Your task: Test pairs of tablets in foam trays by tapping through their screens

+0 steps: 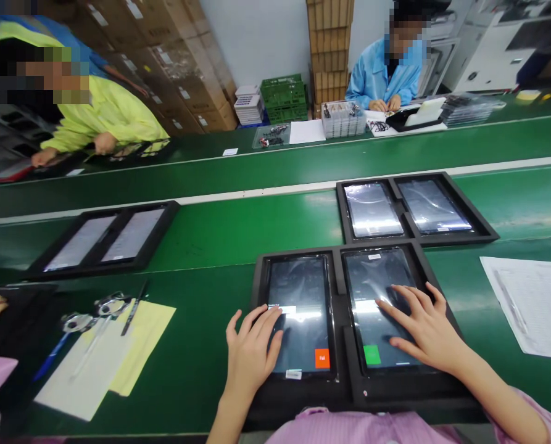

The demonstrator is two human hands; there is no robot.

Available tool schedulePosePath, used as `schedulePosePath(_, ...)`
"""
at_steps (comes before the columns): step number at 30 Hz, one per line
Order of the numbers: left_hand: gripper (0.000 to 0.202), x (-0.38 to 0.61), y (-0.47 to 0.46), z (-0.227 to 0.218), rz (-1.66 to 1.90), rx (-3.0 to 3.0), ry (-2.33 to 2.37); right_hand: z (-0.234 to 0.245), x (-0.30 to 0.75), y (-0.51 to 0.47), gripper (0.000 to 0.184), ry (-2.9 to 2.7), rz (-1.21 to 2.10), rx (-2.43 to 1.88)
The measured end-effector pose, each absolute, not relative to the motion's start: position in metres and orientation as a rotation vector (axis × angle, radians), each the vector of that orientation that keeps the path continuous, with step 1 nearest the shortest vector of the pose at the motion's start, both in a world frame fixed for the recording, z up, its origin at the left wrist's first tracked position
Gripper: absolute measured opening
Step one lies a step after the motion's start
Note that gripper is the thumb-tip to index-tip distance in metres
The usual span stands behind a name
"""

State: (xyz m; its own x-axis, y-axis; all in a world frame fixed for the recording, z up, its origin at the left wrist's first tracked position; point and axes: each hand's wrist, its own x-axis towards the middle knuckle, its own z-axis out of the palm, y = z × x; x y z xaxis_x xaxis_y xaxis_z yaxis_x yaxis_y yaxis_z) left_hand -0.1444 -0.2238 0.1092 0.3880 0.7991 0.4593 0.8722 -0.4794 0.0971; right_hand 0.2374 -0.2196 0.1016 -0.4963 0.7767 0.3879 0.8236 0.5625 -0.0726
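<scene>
A black foam tray (340, 382) lies in front of me on the green belt, with two tablets side by side in it. My left hand (252, 351) rests flat, fingers spread, on the left tablet (303, 320), whose screen shows an orange square near its lower right. My right hand (423, 327) lies with fingers stretched out on the right tablet (372, 277), above a green square on its screen. Neither hand holds anything.
Two more black trays with tablets sit on the belt, one at the far right (414, 209), one at the left (108, 237). Papers, pens and a tool lie at the left (103, 345); a printed sheet (529, 302) at the right. Other people work across the belt and at my left.
</scene>
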Motion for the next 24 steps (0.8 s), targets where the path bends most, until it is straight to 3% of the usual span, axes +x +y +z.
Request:
schedulePosePath(8,0.033,-0.14,-0.165,0.125,-0.636,-2.76,-1.538,0.104,0.265,-0.17,0.052,-2.382,-0.247,-1.511)
schedulePosePath(15,0.05,-0.08,-0.098,0.121,-0.303,-3.049,-1.066,0.095,0.265,-0.131,0.047,-2.285,-0.29,-1.624)
schedulePosePath(24,0.062,-0.084,-0.113,0.114,-0.529,-3.015,-0.993,0.098,0.264,-0.137,0.046,-2.255,-0.289,-1.505)
